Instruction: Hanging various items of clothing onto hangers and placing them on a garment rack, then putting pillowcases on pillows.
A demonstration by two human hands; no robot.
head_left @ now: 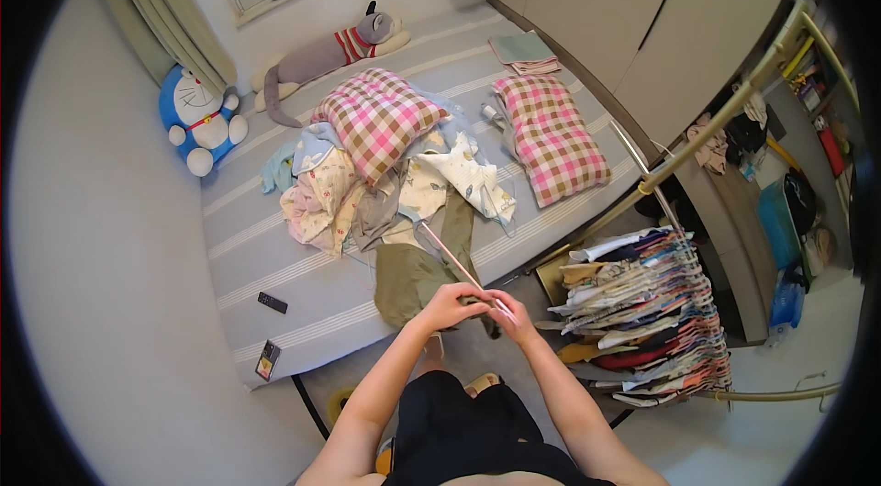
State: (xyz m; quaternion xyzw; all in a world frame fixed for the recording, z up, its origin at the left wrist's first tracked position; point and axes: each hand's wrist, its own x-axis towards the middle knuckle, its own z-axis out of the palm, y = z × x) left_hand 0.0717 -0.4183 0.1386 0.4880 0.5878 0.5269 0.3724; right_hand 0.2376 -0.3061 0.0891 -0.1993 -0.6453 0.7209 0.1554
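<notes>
Left hand [451, 307], right hand [514, 313] curled closed around near end of pink rod [451, 256]; olive garment [410, 282] just beyond.

A home bedroom is shown — by a striped bed [321, 321], 2 checked pillows [555, 142], a blue plush toy [209, 134] at 10 o'clock — and clothes [642, 312] hung at 4 o'clock.

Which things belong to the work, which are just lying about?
In hand:
thin pink rod, in right hand, left hand against it
olive garment beneath
clothes pile, probably

Lying about:
black remote control
smartphone
blue plush toy
gray plush animal
checked pillows
</notes>
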